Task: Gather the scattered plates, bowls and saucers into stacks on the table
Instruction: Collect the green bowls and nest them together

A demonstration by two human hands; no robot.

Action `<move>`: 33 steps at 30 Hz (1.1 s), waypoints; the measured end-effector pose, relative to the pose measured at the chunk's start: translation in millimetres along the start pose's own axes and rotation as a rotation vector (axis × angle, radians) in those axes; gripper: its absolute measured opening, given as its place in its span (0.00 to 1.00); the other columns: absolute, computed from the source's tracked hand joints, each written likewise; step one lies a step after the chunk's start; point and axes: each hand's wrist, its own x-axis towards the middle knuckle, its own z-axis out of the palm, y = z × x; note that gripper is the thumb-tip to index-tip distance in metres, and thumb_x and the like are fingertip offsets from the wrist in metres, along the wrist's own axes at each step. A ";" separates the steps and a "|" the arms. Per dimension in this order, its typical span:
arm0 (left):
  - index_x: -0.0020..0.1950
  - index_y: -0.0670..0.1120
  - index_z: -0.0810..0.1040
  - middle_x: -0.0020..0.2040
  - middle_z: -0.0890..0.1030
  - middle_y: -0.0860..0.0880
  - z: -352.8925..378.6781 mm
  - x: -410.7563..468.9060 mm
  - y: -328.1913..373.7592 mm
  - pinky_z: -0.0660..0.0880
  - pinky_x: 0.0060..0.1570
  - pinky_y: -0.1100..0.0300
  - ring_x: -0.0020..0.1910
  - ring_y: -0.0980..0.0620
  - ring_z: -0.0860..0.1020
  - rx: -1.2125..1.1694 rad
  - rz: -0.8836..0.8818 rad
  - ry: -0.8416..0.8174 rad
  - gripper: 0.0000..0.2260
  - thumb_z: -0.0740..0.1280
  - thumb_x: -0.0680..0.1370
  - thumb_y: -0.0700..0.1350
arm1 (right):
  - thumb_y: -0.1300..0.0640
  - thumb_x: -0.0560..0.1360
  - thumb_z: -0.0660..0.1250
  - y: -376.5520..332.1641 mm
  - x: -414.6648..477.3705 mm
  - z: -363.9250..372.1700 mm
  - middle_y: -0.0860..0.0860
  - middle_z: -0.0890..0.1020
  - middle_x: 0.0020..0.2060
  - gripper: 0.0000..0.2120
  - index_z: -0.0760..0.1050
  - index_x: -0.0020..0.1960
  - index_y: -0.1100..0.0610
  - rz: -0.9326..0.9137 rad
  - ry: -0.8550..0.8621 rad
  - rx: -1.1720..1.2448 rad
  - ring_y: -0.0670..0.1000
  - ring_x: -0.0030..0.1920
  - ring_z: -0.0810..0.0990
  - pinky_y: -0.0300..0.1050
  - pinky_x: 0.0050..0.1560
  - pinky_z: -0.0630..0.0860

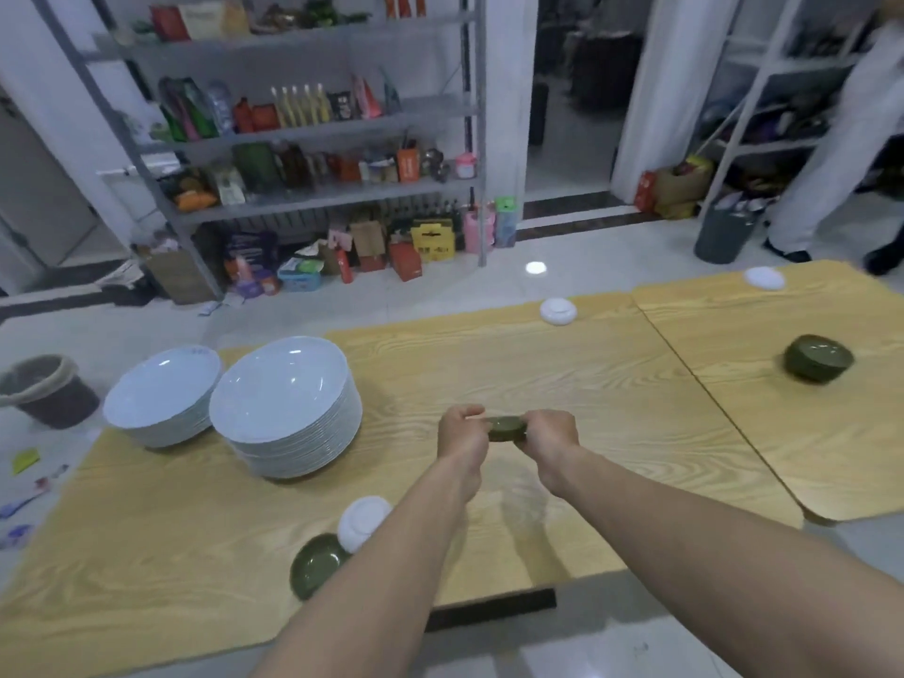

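Two white plate stacks (235,408) done at table's left, both hands (462,435) (550,433) clamped on green saucers (507,428) mid-table above the wood; left: green saucer (315,565), white saucer (364,521), two far white ones (557,311), green bowls (818,358).
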 end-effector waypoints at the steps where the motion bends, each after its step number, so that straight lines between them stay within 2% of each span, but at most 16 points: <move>1: 0.65 0.42 0.73 0.60 0.77 0.43 10.0 -0.6 8.1 0.69 0.56 0.60 0.57 0.48 0.74 0.025 0.038 -0.054 0.19 0.61 0.76 0.29 | 0.66 0.74 0.62 -8.0 2.4 -11.5 0.54 0.77 0.33 0.07 0.79 0.42 0.60 -0.028 0.013 0.015 0.57 0.41 0.76 0.50 0.43 0.75; 3: 0.74 0.41 0.65 0.68 0.73 0.44 32.3 -4.6 22.7 0.68 0.63 0.60 0.65 0.48 0.72 0.093 0.127 -0.160 0.28 0.61 0.75 0.26 | 0.68 0.74 0.62 -20.8 5.2 -37.8 0.52 0.79 0.37 0.09 0.78 0.40 0.57 -0.095 0.026 0.048 0.56 0.45 0.78 0.52 0.51 0.78; 4: 0.75 0.41 0.64 0.68 0.73 0.45 44.6 -6.1 27.0 0.69 0.62 0.61 0.64 0.49 0.73 0.131 0.163 -0.213 0.29 0.61 0.75 0.26 | 0.68 0.73 0.62 -26.0 6.7 -52.4 0.51 0.80 0.40 0.11 0.77 0.41 0.54 -0.118 0.032 0.055 0.55 0.48 0.79 0.52 0.56 0.77; 6: 0.66 0.43 0.73 0.59 0.79 0.46 69.4 -12.9 34.1 0.71 0.52 0.66 0.56 0.51 0.75 0.190 0.228 -0.329 0.22 0.62 0.75 0.26 | 0.67 0.73 0.62 -30.8 16.2 -83.9 0.50 0.82 0.46 0.11 0.78 0.49 0.55 -0.152 0.059 0.058 0.54 0.52 0.80 0.52 0.61 0.78; 7: 0.58 0.46 0.76 0.53 0.80 0.49 82.9 -19.9 38.6 0.71 0.47 0.68 0.52 0.52 0.75 0.209 0.252 -0.384 0.19 0.63 0.75 0.26 | 0.66 0.72 0.63 -31.9 23.0 -101.1 0.50 0.83 0.49 0.15 0.79 0.56 0.57 -0.163 0.079 0.058 0.53 0.54 0.81 0.53 0.62 0.77; 8: 0.54 0.50 0.76 0.49 0.79 0.53 96.6 -24.2 41.3 0.70 0.44 0.71 0.51 0.53 0.74 0.214 0.264 -0.434 0.19 0.63 0.75 0.26 | 0.66 0.72 0.64 -33.0 30.5 -118.6 0.50 0.83 0.53 0.19 0.78 0.62 0.57 -0.166 0.103 0.058 0.53 0.56 0.80 0.54 0.63 0.77; 9: 0.57 0.50 0.75 0.49 0.78 0.55 111.2 -28.3 43.6 0.70 0.45 0.71 0.52 0.54 0.74 0.221 0.274 -0.473 0.20 0.63 0.76 0.26 | 0.66 0.73 0.64 -34.2 37.9 -136.8 0.51 0.82 0.56 0.22 0.76 0.66 0.57 -0.168 0.123 0.064 0.53 0.58 0.80 0.54 0.63 0.76; 11: 0.69 0.42 0.71 0.51 0.77 0.55 142.9 -34.0 46.9 0.70 0.47 0.71 0.54 0.55 0.75 0.251 0.302 -0.546 0.23 0.64 0.76 0.27 | 0.67 0.74 0.64 -39.4 49.8 -172.5 0.54 0.80 0.59 0.24 0.72 0.69 0.58 -0.170 0.159 0.085 0.54 0.59 0.79 0.54 0.63 0.76; 14: 0.72 0.39 0.68 0.53 0.77 0.51 199.3 -34.5 49.4 0.71 0.44 0.74 0.53 0.55 0.75 0.301 0.323 -0.603 0.25 0.64 0.77 0.27 | 0.65 0.74 0.65 -48.4 69.8 -222.3 0.54 0.81 0.57 0.23 0.72 0.69 0.57 -0.159 0.192 0.098 0.56 0.57 0.80 0.56 0.61 0.77; 17: 0.74 0.42 0.66 0.60 0.77 0.49 268.5 -26.1 50.6 0.72 0.55 0.65 0.60 0.52 0.76 0.351 0.318 -0.637 0.27 0.64 0.76 0.28 | 0.65 0.75 0.61 -58.7 103.0 -275.7 0.53 0.80 0.58 0.23 0.71 0.69 0.54 -0.143 0.243 0.064 0.56 0.59 0.78 0.56 0.64 0.76; 19: 0.75 0.42 0.65 0.63 0.77 0.49 316.8 -18.6 53.8 0.71 0.61 0.61 0.63 0.50 0.75 0.367 0.329 -0.651 0.29 0.65 0.76 0.28 | 0.64 0.77 0.60 -69.4 127.1 -312.4 0.52 0.80 0.59 0.21 0.71 0.69 0.54 -0.150 0.264 0.042 0.54 0.60 0.77 0.51 0.64 0.74; 21: 0.74 0.42 0.66 0.61 0.77 0.51 365.2 -10.2 57.3 0.71 0.59 0.62 0.60 0.51 0.75 0.355 0.332 -0.661 0.28 0.65 0.76 0.28 | 0.64 0.78 0.60 -81.6 152.8 -347.9 0.51 0.79 0.61 0.20 0.72 0.69 0.54 -0.157 0.268 0.023 0.53 0.61 0.75 0.46 0.62 0.71; 24: 0.72 0.44 0.68 0.53 0.76 0.55 426.9 0.6 60.1 0.71 0.54 0.63 0.56 0.52 0.75 0.346 0.323 -0.689 0.27 0.64 0.76 0.26 | 0.64 0.77 0.58 -95.1 190.2 -393.1 0.50 0.80 0.61 0.22 0.73 0.69 0.53 -0.145 0.276 -0.023 0.53 0.61 0.77 0.46 0.62 0.73; 27: 0.74 0.47 0.66 0.58 0.76 0.55 485.3 19.0 55.8 0.71 0.58 0.61 0.61 0.52 0.75 0.358 0.281 -0.708 0.30 0.63 0.75 0.26 | 0.65 0.77 0.55 -103.5 224.7 -429.7 0.49 0.79 0.61 0.22 0.72 0.68 0.52 -0.115 0.279 -0.059 0.53 0.61 0.77 0.45 0.61 0.74; 30: 0.76 0.43 0.64 0.54 0.75 0.57 527.6 32.9 51.4 0.69 0.54 0.63 0.57 0.55 0.73 0.359 0.258 -0.696 0.30 0.63 0.75 0.26 | 0.64 0.77 0.55 -109.4 253.2 -453.8 0.50 0.79 0.61 0.23 0.71 0.70 0.52 -0.080 0.282 -0.091 0.52 0.61 0.77 0.46 0.62 0.74; 33: 0.77 0.44 0.61 0.65 0.73 0.53 565.5 56.4 43.8 0.70 0.58 0.63 0.62 0.54 0.73 0.390 0.230 -0.684 0.32 0.63 0.75 0.27 | 0.63 0.77 0.55 -111.0 286.1 -470.6 0.50 0.79 0.60 0.22 0.71 0.68 0.50 -0.036 0.266 -0.107 0.52 0.59 0.77 0.47 0.61 0.75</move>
